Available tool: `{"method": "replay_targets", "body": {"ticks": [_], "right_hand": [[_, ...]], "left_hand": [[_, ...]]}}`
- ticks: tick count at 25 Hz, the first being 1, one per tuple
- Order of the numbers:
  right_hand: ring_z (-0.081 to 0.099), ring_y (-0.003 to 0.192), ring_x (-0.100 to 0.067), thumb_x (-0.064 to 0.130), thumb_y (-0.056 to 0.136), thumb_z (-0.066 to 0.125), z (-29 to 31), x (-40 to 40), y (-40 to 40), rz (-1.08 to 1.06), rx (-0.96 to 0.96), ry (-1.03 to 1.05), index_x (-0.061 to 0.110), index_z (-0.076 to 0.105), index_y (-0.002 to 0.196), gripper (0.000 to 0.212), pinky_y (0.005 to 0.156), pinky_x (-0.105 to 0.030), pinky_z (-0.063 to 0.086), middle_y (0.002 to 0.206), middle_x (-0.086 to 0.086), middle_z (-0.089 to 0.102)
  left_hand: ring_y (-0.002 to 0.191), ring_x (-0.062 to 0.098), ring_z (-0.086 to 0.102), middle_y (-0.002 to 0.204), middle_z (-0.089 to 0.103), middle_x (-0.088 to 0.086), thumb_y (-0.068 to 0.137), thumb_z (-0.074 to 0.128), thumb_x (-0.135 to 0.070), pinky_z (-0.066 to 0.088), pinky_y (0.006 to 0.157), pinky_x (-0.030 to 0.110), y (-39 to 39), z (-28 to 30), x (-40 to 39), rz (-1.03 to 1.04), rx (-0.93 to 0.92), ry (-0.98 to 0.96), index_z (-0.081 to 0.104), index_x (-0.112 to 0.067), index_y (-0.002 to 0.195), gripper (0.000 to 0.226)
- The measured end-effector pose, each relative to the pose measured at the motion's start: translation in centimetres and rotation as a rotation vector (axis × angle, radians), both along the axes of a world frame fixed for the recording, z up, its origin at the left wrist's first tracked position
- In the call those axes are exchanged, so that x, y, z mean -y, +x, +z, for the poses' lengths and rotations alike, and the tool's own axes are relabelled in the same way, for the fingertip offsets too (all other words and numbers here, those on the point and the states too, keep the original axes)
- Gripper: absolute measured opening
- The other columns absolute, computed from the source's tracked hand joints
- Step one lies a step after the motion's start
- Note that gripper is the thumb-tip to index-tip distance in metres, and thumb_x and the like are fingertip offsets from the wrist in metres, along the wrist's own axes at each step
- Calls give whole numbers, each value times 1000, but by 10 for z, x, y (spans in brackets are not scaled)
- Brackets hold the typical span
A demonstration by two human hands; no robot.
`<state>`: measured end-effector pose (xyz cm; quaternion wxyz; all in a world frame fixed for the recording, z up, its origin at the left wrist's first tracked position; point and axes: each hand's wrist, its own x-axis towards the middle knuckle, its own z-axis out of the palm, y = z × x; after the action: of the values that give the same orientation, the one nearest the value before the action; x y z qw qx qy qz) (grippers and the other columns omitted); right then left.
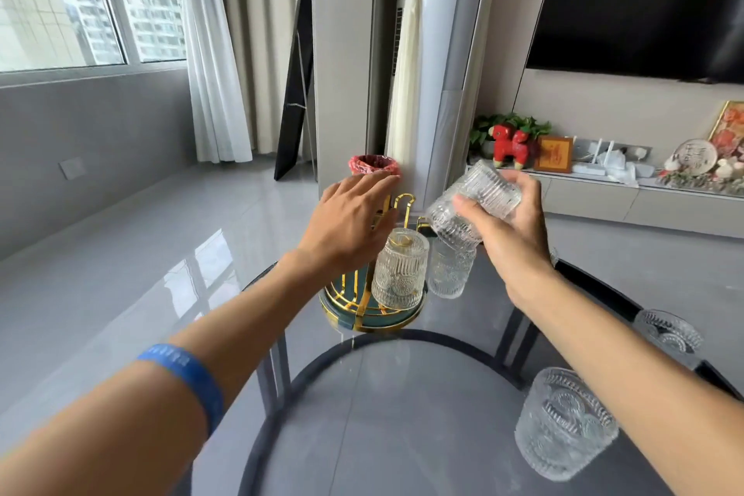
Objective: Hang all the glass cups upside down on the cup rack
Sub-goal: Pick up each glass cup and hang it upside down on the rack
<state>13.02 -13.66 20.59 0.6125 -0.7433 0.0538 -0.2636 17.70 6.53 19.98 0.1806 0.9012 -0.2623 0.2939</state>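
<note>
My right hand (508, 221) grips 1 ribbed glass cup (473, 205), tilted mouth-down just above the gold cup rack (374, 310). My left hand (348, 223) is spread flat over the rack, holding nothing. I see 2 cups hanging inverted there, 2 more on the glass table (402, 415) at right.

Cup rack (372, 308) far on table (402, 415); two cups (399, 270) hung; my right hand (505, 230) holds cup (473, 205) above; two cups (563, 423) near right.
</note>
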Motion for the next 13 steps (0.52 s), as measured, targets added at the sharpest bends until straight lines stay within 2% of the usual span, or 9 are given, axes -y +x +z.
{"method": "replay_targets", "body": {"ticks": [1, 3, 5, 9, 13], "right_hand": [[58, 109, -26, 51, 61, 79, -1, 6, 13, -5, 23, -116, 42, 46, 114, 63, 89, -48, 49, 125, 5, 60], [54, 109, -21, 55, 62, 77, -5, 13, 33, -14, 10, -326, 47, 42, 116, 65, 86, -39, 45, 124, 15, 56], [52, 108, -17, 53, 65, 77, -12, 16, 48, 10, 5, -435, 49, 40, 118, 65, 82, -35, 40, 123, 20, 53], [53, 111, -18, 45, 67, 81, -29, 16, 71, 62, 21, -465, 46, 41, 122, 68, 88, -35, 42, 129, 11, 56], [54, 103, -13, 34, 69, 83, -44, 17, 84, 149, -10, -646, 43, 47, 126, 68, 77, -23, 36, 124, 8, 60]], "left_hand": [[134, 25, 44, 147, 50, 4, 97, 46, -33, 37, 106, 43, 18, 1, 3, 8, -15, 40, 48, -15, 141, 48], [138, 24, 40, 148, 48, 6, 98, 44, -26, 35, 110, 44, 46, -1, 3, -26, -55, 85, 48, -11, 141, 46], [138, 24, 40, 147, 49, 10, 98, 43, -24, 33, 113, 41, 62, -8, -1, -95, -76, 130, 51, -7, 138, 45], [138, 22, 41, 148, 47, 10, 94, 38, -32, 28, 115, 34, 68, -12, -12, -177, -136, 78, 50, -8, 140, 53], [140, 17, 37, 152, 43, 6, 97, 36, -34, 21, 113, 26, 69, -15, -14, -200, -169, 41, 47, -12, 143, 52]]}}
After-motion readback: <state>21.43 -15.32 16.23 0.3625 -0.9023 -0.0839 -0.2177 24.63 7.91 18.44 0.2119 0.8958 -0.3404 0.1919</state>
